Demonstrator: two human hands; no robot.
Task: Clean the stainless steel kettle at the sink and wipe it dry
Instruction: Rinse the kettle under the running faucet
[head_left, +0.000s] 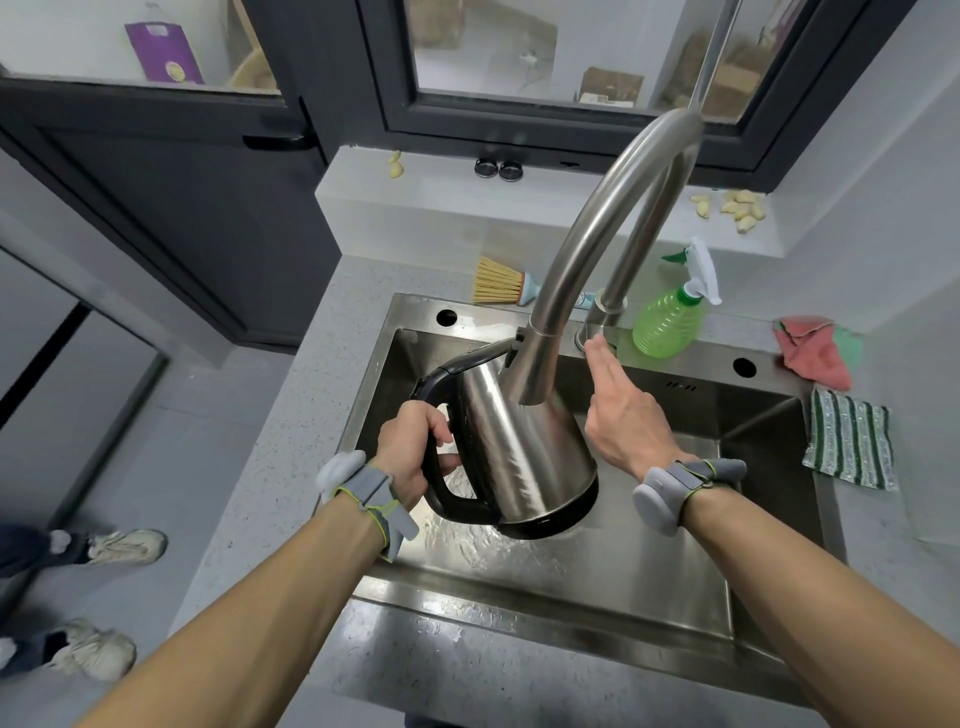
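The stainless steel kettle (511, 457) with a black handle and base hangs tilted over the steel sink (675, 525), its top toward the faucet spout (540, 358). My left hand (410, 452) is wrapped around the kettle's black handle. My right hand (621, 410) is flat with fingers together, stretched toward the faucet's base lever (597, 322); its fingertips are at the lever. Water shimmers in the sink bottom below the kettle.
A green spray bottle (670, 322) stands behind the sink at the right. A pink and green cloth (815, 348) and a striped scouring pad (849, 439) lie on the right counter. A straw brush (501, 283) lies behind the sink. Someone's shoes (124, 545) stand on the floor, left.
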